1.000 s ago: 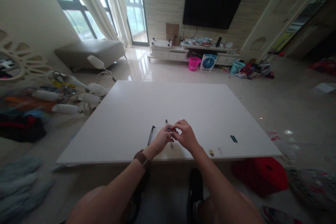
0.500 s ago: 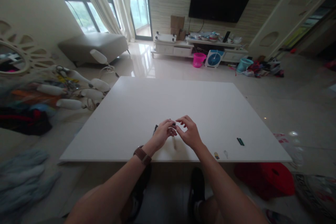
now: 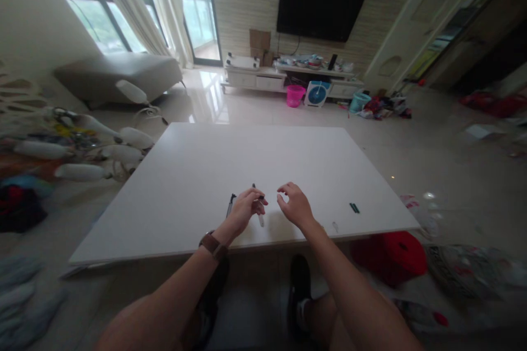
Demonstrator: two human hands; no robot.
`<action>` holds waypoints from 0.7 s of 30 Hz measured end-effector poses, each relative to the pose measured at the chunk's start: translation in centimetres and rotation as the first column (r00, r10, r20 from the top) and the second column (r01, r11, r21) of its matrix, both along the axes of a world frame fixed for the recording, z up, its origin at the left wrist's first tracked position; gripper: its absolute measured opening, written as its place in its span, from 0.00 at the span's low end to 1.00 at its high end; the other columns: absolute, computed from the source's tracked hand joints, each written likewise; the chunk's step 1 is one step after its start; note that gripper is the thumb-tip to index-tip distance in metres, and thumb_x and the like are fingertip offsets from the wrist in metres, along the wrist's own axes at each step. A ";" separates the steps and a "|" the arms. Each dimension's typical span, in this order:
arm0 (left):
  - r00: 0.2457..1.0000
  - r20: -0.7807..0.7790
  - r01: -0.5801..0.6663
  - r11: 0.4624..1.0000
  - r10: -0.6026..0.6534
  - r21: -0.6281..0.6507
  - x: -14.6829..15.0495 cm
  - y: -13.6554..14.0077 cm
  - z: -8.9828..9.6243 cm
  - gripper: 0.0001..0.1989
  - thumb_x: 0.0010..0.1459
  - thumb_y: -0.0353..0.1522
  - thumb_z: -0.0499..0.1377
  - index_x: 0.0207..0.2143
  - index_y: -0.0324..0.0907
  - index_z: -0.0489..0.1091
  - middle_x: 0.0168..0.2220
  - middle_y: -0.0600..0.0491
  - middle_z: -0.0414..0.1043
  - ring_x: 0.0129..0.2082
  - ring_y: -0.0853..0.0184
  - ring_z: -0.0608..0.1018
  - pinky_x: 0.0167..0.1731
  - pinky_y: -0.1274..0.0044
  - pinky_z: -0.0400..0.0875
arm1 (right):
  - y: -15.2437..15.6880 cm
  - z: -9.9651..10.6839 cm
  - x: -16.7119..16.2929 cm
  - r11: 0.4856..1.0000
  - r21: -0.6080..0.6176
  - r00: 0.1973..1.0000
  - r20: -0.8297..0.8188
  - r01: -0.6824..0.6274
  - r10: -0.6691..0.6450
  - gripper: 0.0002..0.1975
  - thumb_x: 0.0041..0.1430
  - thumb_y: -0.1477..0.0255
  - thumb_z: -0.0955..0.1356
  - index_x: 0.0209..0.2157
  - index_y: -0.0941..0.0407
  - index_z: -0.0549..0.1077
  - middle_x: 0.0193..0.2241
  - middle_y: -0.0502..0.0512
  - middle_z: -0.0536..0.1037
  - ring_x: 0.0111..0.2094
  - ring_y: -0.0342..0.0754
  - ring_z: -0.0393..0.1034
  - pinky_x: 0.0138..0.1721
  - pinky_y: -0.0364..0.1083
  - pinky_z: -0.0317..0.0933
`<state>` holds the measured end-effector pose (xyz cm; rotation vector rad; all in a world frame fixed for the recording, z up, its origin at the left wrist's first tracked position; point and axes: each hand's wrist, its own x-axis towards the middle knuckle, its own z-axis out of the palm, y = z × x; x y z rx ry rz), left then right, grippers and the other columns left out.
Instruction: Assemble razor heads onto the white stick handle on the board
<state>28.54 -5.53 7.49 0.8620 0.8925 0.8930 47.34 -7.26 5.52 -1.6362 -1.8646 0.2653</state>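
Note:
My left hand is above the white table near its front edge, fingers curled around a slim stick-like item. The pale lower end of that item sticks out below the fingers, and a dark tip shows above them; its kind cannot be made out. A small black piece shows at the fingertips. To the right, my right hand hovers with thumb and fingers curved and apart, holding nothing visible. A thin dark item lies just left of my left hand. Two dark green battery-like sticks lie farther right.
The white table spans the middle. Near its front edge lies a small clear item. A lamp with white shades stands at the left. A red stool-like object is at the right front, beside a patterned bag.
My hands have moved apart, leaving a gap between the fingertips. The slim item has stayed with my left hand. The whole view has shifted and tilted slightly.

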 end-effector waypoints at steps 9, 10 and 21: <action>1.000 -0.014 -0.010 1.000 0.010 -0.008 -0.2 1.0 0.6 0.10 0.48 0.35 0.63 0.31 0.38 0.69 0.25 0.51 0.75 0.19 0.70 0.74 0.21 0.80 0.63 | -3.3 -3.4 15.6 0.697 -0.377 0.779 0.444 0.610 -0.442 0.21 0.60 0.66 0.64 0.50 0.63 0.73 0.50 0.69 0.73 0.53 0.56 0.68 0.52 0.47 0.59; 1.000 -0.014 -0.007 1.000 0.007 -0.009 -0.2 1.1 0.8 0.10 0.48 0.35 0.63 0.30 0.38 0.69 0.25 0.51 0.75 0.19 0.70 0.74 0.21 0.80 0.63 | -3.9 -3.7 16.7 0.671 -0.391 0.764 0.468 0.630 -0.445 0.21 0.59 0.66 0.65 0.49 0.64 0.73 0.49 0.71 0.74 0.53 0.57 0.68 0.53 0.48 0.59; 0.999 0.049 0.014 0.999 -0.012 -0.038 0.5 1.3 0.7 0.11 0.51 0.37 0.62 0.33 0.39 0.69 0.29 0.51 0.75 0.24 0.70 0.75 0.28 0.77 0.67 | -4.2 -6.3 19.7 0.647 -0.446 0.773 0.497 0.618 -0.396 0.20 0.57 0.65 0.66 0.46 0.64 0.76 0.48 0.72 0.73 0.50 0.59 0.68 0.50 0.50 0.60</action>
